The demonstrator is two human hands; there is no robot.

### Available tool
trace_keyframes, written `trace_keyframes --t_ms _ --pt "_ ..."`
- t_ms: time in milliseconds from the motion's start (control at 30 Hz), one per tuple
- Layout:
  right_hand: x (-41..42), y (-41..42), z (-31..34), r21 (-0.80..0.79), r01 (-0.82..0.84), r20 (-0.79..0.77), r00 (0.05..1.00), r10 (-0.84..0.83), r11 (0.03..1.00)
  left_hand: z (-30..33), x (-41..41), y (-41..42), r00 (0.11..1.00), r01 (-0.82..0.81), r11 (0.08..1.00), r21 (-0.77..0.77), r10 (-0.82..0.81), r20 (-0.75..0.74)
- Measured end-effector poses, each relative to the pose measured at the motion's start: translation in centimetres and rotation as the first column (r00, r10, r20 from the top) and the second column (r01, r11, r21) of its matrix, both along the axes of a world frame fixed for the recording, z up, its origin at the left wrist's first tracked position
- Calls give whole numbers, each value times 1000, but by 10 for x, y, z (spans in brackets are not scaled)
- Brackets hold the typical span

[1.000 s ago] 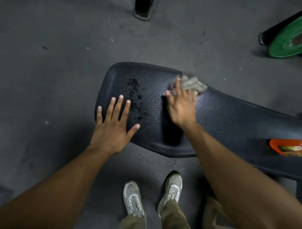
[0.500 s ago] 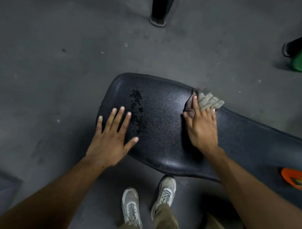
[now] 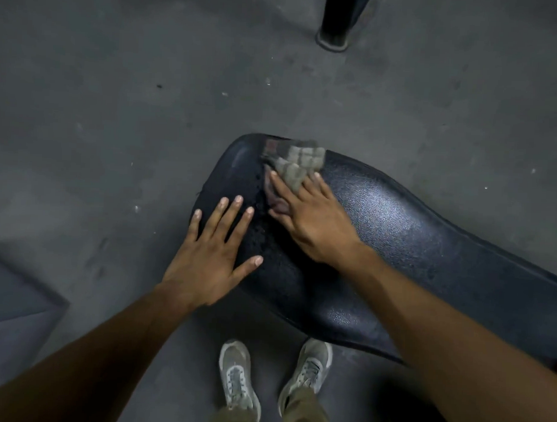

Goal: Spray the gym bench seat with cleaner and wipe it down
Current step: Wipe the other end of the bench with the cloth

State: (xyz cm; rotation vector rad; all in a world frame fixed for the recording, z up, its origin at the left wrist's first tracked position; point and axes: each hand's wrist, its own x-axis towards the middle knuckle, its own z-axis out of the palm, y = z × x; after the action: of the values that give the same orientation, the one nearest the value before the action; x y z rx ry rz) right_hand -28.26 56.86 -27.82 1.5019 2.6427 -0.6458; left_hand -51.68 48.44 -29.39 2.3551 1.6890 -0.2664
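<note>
The right hand [image 3: 315, 218] presses a grey folded cloth [image 3: 299, 162] flat at the far edge of the black padded counter [image 3: 412, 234]; the left hand [image 3: 211, 256], fingers spread wide, rests on its rounded left end.

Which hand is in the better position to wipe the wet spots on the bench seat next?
Right. The right hand already presses the cloth onto the bench seat, directly beside the wet spots. The left hand lies flat on the seat's near edge and holds nothing.
</note>
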Motion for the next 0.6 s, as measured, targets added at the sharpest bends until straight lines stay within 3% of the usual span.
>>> trace_keyframes --t_ms 167,300,433,533,600 --pt "40 6 1 -17 159 40 987 -159 987 2 1 -2 1000 -22 1000 -6 22 20" --pt "-10 40 -4 -43 261 -26 965 -263 964 1 2 -3 998 -42 999 5 41 42" --pt "-72 46 0 -45 40 -32 999 -42 998 -2 14 -20 974 -223 973 64 219 59" --pt "-81 14 4 -49 -120 -31 992 119 992 -6 34 -44 882 -463 884 68 453 130" --pt "-65 -14 8 -60 -213 -18 977 212 975 -6 42 -51 836 -535 844 43 522 167"
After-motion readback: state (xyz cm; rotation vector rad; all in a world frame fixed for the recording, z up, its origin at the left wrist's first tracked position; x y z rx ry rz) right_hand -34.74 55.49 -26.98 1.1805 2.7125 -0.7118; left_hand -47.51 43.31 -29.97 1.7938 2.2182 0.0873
